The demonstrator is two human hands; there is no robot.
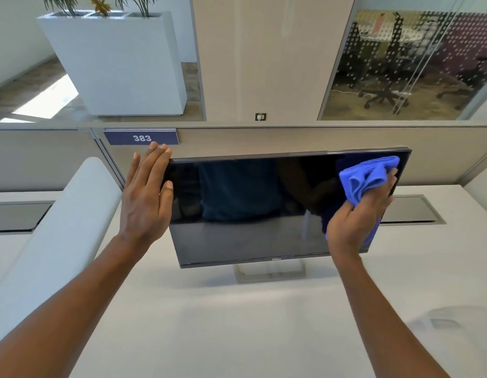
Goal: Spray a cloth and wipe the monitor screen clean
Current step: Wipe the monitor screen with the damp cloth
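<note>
A black monitor [250, 208] stands on its silver foot in the middle of a white desk [236, 323], its dark screen tilted back and switched off. My right hand [356, 216] holds a bunched blue cloth [369, 177] pressed against the screen's upper right corner. My left hand [147, 195] lies flat with fingers spread against the monitor's left edge, thumb on the bezel. No spray bottle is in view.
A beige partition [291, 137] with a "383" label [141, 137] runs behind the monitor. Grey cable hatches [414, 211] sit in the desk at right and left. A white curved divider [59, 227] rises on the left. A faint clear object [449, 317] lies at the desk's right.
</note>
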